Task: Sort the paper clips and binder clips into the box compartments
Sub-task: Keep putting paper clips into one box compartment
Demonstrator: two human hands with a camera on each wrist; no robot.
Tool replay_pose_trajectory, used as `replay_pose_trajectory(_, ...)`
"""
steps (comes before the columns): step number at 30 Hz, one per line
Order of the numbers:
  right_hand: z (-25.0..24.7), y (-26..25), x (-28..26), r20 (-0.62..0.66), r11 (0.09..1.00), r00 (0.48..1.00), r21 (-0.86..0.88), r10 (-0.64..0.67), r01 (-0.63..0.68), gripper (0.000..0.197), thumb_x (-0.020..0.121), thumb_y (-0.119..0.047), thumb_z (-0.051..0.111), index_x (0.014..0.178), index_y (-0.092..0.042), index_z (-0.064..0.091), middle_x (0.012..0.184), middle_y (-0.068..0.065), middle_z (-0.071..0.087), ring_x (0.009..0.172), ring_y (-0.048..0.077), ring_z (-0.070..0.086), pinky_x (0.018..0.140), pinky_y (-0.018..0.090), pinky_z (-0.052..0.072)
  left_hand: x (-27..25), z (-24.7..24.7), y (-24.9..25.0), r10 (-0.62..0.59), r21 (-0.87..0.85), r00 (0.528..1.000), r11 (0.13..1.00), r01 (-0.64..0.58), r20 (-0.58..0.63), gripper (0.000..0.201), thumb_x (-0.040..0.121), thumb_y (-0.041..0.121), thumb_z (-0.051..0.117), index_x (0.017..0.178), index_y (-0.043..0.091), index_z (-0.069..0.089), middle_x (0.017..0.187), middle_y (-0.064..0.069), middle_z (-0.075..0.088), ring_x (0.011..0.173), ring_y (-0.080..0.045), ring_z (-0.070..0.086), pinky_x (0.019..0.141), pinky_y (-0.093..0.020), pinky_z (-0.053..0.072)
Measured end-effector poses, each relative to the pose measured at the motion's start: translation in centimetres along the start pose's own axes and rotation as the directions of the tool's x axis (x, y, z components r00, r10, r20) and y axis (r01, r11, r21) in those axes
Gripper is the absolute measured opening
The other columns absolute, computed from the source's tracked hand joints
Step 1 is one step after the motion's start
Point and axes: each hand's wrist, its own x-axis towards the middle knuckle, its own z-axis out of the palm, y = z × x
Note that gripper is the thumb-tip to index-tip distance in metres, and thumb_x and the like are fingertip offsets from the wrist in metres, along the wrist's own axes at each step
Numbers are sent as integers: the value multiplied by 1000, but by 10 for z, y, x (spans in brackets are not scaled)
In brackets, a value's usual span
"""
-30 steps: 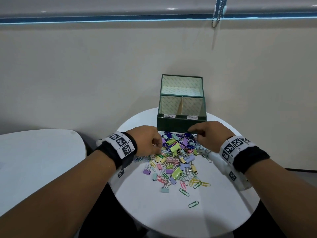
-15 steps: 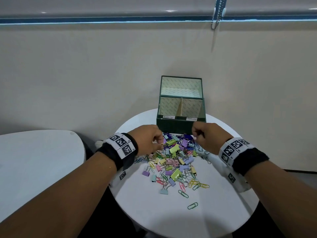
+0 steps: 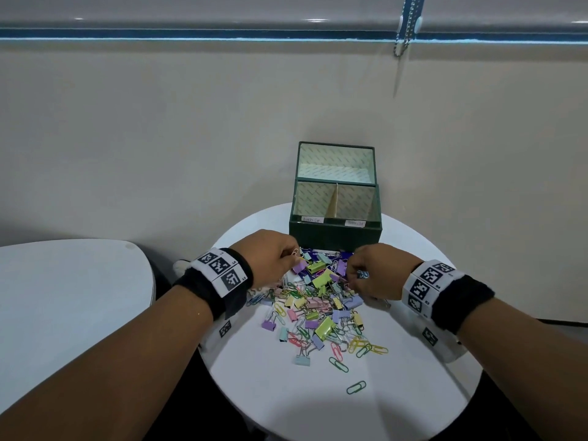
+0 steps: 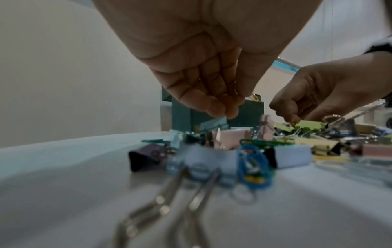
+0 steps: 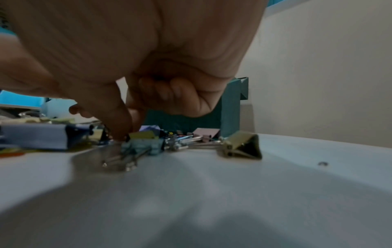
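A heap of pastel binder clips and coloured paper clips [image 3: 318, 308] lies on the round white table [image 3: 404, 396]. Behind it stands a dark green box [image 3: 334, 238] with its lid up, a divider and two labelled compartments. My left hand [image 3: 294, 254] hovers over the heap's far left, fingers bunched, pinching a pale paper clip [image 3: 296, 251]; a yellow loop [image 4: 255, 97] also pokes from its fingers [image 4: 220, 107]. My right hand [image 3: 351, 275] is down on the heap's far right. Its thumb and forefinger [image 5: 120, 127] pinch a small clip whose kind I cannot tell.
A second white table [image 3: 63, 297] stands to the left with a dark gap between. A beige wall rises close behind the box, and a blind chain [image 3: 404, 30] hangs at the upper right. Stray paper clips [image 3: 356, 387] lie nearer me.
My right hand has come down from the box's front edge onto the heap. My left hand stays at the heap's far left, now with a paper clip showing at its fingertips.
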Motion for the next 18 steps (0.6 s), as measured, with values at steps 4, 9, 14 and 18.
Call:
replay_pose_trajectory(4,-10,5,2,-59,993,998,116,8,-1,10,85,-23,72,76,-25,69,81,-11,64,76,6,59,73,26,53,0,0,-1,13,4,1000,1000,-13,-15,23,99,40,52,83,25,59,74,6,60,67,-11,54,64,-28,45)
replay_pose_trajectory(9,-56,13,18,-257,935,958,353,125,-27,11,90,-18,68,82,-12,66,73,-7,61,63,5,53,63,20,42,0,0,-3,26,9,998,1000,-26,-62,24,99,40,51,82,25,59,74,6,60,68,-10,54,67,-31,48)
replay_pose_trajectory(14,-80,24,59,-351,942,897,290,270,-170,7,90,-17,63,84,-19,63,93,-1,66,78,14,59,64,21,43,3,2,-4,37,27,997,999,-35,-71,22,98,41,51,84,26,60,76,7,61,71,-13,57,72,-35,52)
replay_pose_trajectory(18,-81,19,71,-170,967,965,194,201,-167,39,91,-21,62,129,-27,62,133,0,62,112,18,61,92,31,51,5,1,-8,42,-8,995,999,-43,-96,18,97,40,55,87,27,63,80,9,62,75,-12,58,73,-34,52)
